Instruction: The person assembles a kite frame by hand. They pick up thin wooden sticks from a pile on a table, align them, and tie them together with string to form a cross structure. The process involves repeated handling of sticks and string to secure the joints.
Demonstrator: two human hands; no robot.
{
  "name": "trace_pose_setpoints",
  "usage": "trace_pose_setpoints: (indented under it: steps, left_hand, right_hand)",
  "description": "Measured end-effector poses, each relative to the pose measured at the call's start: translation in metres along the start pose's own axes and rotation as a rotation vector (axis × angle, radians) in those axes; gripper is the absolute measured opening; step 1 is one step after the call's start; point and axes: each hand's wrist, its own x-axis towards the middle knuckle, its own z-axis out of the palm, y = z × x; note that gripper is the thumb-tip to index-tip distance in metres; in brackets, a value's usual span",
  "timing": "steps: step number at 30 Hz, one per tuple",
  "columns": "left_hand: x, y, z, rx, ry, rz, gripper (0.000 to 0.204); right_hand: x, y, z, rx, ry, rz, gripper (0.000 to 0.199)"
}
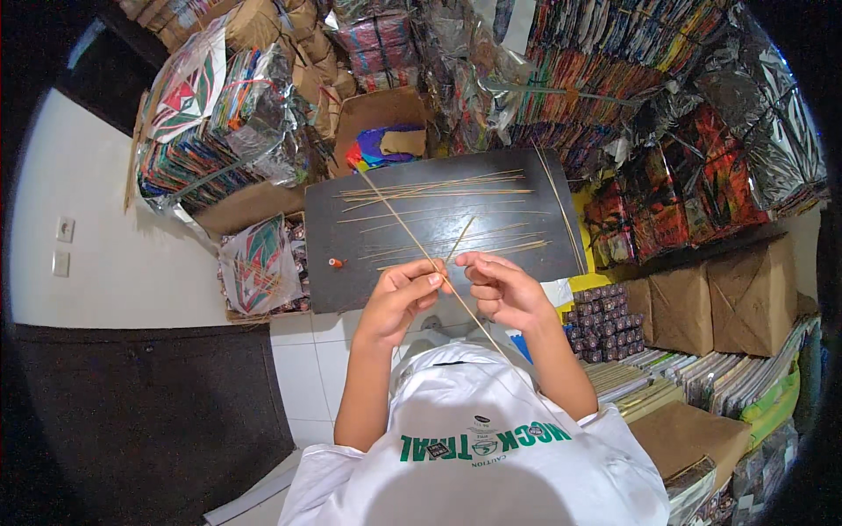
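My left hand [405, 294] and my right hand [502, 287] meet in front of my chest, fingertips pinching where two thin bamboo sticks cross. The long stick [395, 217] runs diagonally from the far left over the board down toward my chest. A shorter stick [460, 239] angles up from my fingers. Both hands hover over the near edge of a dark wooden board [326, 254], which carries several more loose bamboo sticks [438, 188] laid lengthwise.
A small red spool [334, 262] lies on the board's left side. Stacks of colourful kites in plastic [219, 114] surround the board, with brown paper parcels [728, 294] at right, a cardboard box [383, 112] behind, and white floor tiles [307, 368] below.
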Motion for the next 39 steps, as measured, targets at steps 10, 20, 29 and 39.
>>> trace_pose_setpoints:
  steps: [10,20,29,39]
  left_hand:
    - [-0.003,0.0,-0.001,-0.05,0.036,0.012,0.02]
    - [-0.002,0.0,-0.009,-0.04,0.056,0.017,0.018]
    - [-0.001,0.005,-0.005,-0.011,0.119,0.003,0.018]
    - [0.001,0.002,-0.012,0.018,0.114,0.018,0.016]
  right_hand:
    - [-0.013,-0.003,-0.001,-0.648,-0.02,-0.218,0.028]
    - [-0.035,-0.025,0.0,-0.937,0.043,-0.192,0.016]
    - [-0.038,-0.027,-0.01,-1.118,-0.17,-0.375,0.012]
    - [-0.051,-0.026,-0.01,-0.645,-0.111,-0.286,0.02]
